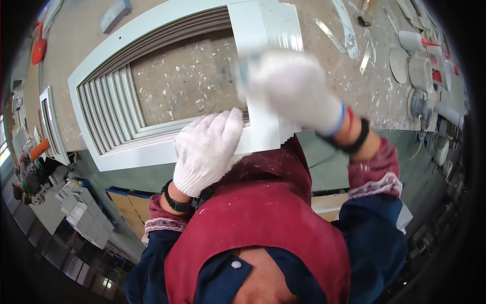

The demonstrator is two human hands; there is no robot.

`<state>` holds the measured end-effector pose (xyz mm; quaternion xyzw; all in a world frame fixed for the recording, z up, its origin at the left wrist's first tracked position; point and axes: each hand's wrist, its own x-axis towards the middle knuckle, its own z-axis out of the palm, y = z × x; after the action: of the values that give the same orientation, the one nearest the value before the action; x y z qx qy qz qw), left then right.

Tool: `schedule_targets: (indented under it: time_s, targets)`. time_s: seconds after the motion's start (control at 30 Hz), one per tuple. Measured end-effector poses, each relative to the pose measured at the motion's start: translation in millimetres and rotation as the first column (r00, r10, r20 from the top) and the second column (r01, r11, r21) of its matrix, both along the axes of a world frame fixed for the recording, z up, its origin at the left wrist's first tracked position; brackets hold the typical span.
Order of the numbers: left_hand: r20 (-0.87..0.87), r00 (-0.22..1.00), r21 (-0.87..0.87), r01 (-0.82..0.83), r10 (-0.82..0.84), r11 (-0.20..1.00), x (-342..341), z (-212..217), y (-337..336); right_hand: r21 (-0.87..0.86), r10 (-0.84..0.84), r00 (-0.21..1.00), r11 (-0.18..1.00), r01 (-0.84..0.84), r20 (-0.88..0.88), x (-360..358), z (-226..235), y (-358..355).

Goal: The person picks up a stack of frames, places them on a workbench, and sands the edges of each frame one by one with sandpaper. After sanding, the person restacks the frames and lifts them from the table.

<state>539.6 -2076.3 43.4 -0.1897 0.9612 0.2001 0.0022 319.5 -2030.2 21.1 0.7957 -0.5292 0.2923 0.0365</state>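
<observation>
A white rectangular frame with stepped louvre-like mouldings [109, 96] lies on a stained workbench [187, 81]. My left hand [207, 149], in a white knit glove, presses flat on the frame's near rail by its right corner. My right hand [293, 88], also gloved, is blurred by motion above the frame's right upright; it seems to grip a small pale object, too smeared to identify. Both wrists wear dark bands. A red apron and blue sleeves fill the lower part of the view.
Round white lids and containers [420, 76] crowd the bench's right end, with thin metal strips [349, 30] beside them. A smaller white frame [50, 124] and stacked white pieces [81, 213] sit at the left. An orange object [39, 50] lies far left.
</observation>
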Motion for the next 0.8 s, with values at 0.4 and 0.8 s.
schedule_targets:
  time_s: [0.4,0.8]
  targets:
    - [-0.032,0.999,-0.03,-0.019,0.018,0.999,-1.9,0.2,0.2,0.203,-0.036,0.903,0.977,-0.058,0.428,25.5,-6.3,68.4]
    - [0.188,0.98,0.069,-0.084,0.07,0.994,-6.8,6.7,2.0,-0.06,-0.057,0.8,0.991,0.115,0.597,-4.3,-18.1,-2.3]
